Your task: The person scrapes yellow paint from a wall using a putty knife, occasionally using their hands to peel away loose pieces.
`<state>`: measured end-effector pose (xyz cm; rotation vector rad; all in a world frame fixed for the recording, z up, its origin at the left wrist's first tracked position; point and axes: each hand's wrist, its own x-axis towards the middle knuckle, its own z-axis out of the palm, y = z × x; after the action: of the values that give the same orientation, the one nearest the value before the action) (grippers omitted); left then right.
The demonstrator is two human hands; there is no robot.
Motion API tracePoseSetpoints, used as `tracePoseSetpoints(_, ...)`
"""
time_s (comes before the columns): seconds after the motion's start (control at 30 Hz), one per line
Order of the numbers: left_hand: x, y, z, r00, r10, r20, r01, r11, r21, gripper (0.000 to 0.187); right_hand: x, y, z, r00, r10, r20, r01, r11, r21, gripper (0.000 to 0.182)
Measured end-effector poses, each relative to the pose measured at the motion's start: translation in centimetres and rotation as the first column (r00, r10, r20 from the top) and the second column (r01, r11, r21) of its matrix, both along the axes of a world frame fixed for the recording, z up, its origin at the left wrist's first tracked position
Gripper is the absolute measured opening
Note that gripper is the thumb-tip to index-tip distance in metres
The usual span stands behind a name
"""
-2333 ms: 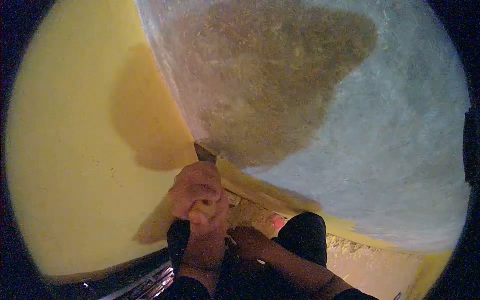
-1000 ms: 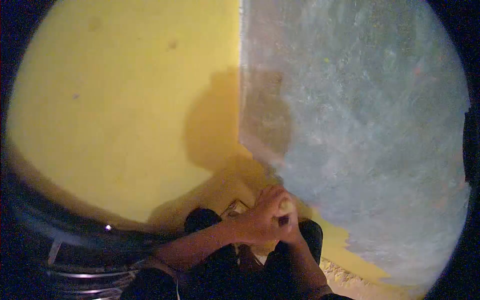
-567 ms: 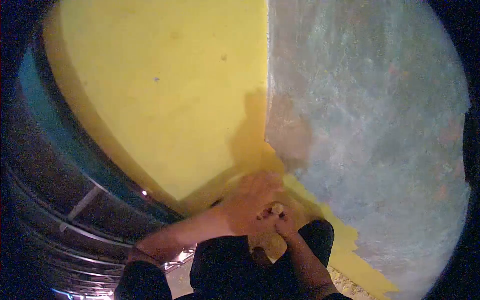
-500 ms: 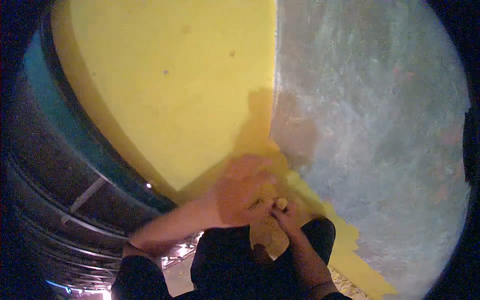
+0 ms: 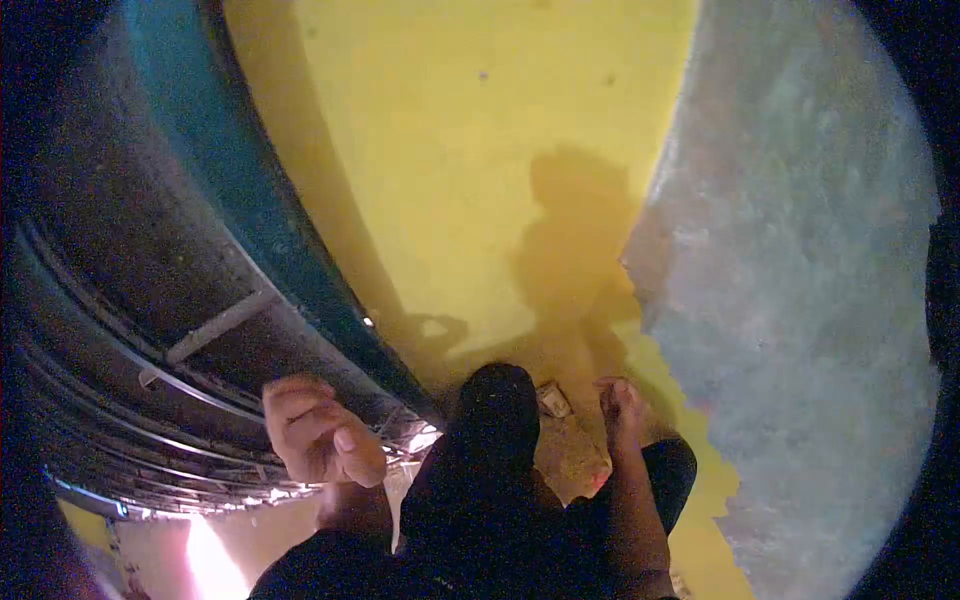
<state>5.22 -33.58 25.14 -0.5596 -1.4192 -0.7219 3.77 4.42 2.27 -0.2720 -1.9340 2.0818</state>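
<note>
My left hand point(image 5: 322, 432) is raised at the lower left, in front of dark metal bars. Its fingers curl in and the thumb lies across them; anything inside is hidden. Low by the yellow wall point(image 5: 450, 190), my right hand point(image 5: 622, 402) is held above my right knee, fingers bent together. Whatever it may hold is too small to make out. Between that hand and my other knee lies a small pale box-like thing point(image 5: 553, 400), on a brownish surface point(image 5: 570, 455).
A grey, patchy wall surface point(image 5: 800, 260) meets the yellow along a jagged lower edge. To the left runs a teal band point(image 5: 200, 110) with dark edging, beside metal bars point(image 5: 220, 325). My dark-clothed knee point(image 5: 497, 410) is close to the wall. Bright light shows at the lower left.
My left hand has moved away from my right hand, leftward and toward me. The right hand has shifted slightly right and up. The view has turned, so the wall appears further right.
</note>
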Motion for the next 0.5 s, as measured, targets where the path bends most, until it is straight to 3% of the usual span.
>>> tracePoseSetpoints(0.03, -0.1, -0.4, 0.8, 1.000, 0.017, 0.004, -0.017, 1.000, 0.004, 0.027, -0.1, 0.9, -2.0, 1.000, 0.017, 0.004, -0.017, 1.000, 0.004, 0.040)
tracePoseSetpoints(0.1, -0.3, -1.3, 4.9, 0.954, 0.289, -0.083, -0.290, 0.957, -0.001, 0.029, -0.8, 2.4, -7.1, 0.974, -0.148, -0.170, 0.199, 0.920, 0.339, 0.037)
tracePoseSetpoints(0.13, -0.2, -2.2, 7.0, 0.929, 0.369, -0.001, -0.368, 0.927, -0.075, 0.030, -0.6, 2.4, -5.5, 0.977, -0.124, -0.171, 0.176, 0.925, 0.337, 0.037)
tracePoseSetpoints(0.17, -0.4, -3.3, 8.6, 0.889, 0.451, 0.074, -0.437, 0.886, -0.155, 0.031, 0.4, 2.4, -2.5, 0.992, 0.098, -0.081, -0.100, 0.995, -0.025, 0.035)
tracePoseSetpoints(0.2, -1.1, -4.0, 9.3, 0.879, 0.472, 0.070, -0.457, 0.875, -0.159, 0.031, 0.5, 1.8, -0.5, 0.941, 0.331, -0.070, -0.331, 0.856, -0.396, 0.035)
tracePoseSetpoints(0.23, -1.9, -4.6, 9.9, 0.796, 0.595, 0.113, -0.547, 0.787, -0.286, 0.031, 0.3, 0.4, -0.6, 0.935, 0.347, -0.074, -0.346, 0.849, -0.399, 0.035)
tracePoseSetpoints(0.27, -2.4, -4.9, 9.9, 0.697, 0.703, 0.143, -0.607, 0.684, -0.405, 0.031, 0.5, -1.2, -1.0, 0.991, 0.125, -0.054, -0.121, 0.990, 0.071, 0.033)
tracePoseSetpoints(0.3, -2.4, -4.8, 10.0, 0.694, 0.705, 0.147, -0.615, 0.686, -0.389, 0.031, 0.5, -1.8, -1.3, 0.984, -0.090, -0.153, 0.158, 0.839, 0.520, 0.032)
tracePoseSetpoints(0.33, -2.2, -4.6, 10.2, 0.619, 0.738, 0.268, -0.584, 0.661, -0.471, 0.032, 0.2, -1.7, -1.8, 0.983, -0.087, -0.162, 0.161, 0.829, 0.535, 0.032)
tracePoseSetpoints(0.37, -2.2, -4.7, 10.0, 0.524, 0.762, 0.380, -0.536, 0.642, -0.549, 0.032, -0.4, -2.2, -1.9, 0.977, -0.059, -0.203, 0.149, 0.875, 0.462, 0.032)
tracePoseSetpoints(0.4, -2.9, -5.5, 9.3, 0.630, 0.732, 0.259, -0.559, 0.659, -0.503, 0.039, -1.1, -2.8, -2.0, 0.968, -0.035, -0.247, 0.130, 0.915, 0.381, 0.032)
tracePoseSetpoints(0.43, -3.0, -5.7, 9.2, 0.631, 0.731, 0.261, -0.563, 0.662, -0.494, 0.039, -1.5, -3.0, -1.7, 0.967, -0.031, -0.254, 0.131, 0.913, 0.387, 0.032)
tracePoseSetpoints(0.47, -2.8, -5.6, 9.3, 0.655, 0.719, 0.233, -0.564, 0.670, -0.482, 0.046, -1.3, -5.5, 3.5, 0.947, 0.121, -0.298, -0.110, 0.993, 0.051, 0.034)
tracePoseSetpoints(0.5, -2.8, -5.6, 9.4, 0.680, 0.705, 0.201, -0.564, 0.678, -0.472, 0.054, -1.0, -8.0, 9.1, 0.889, 0.238, -0.391, -0.359, 0.892, -0.275, 0.038)
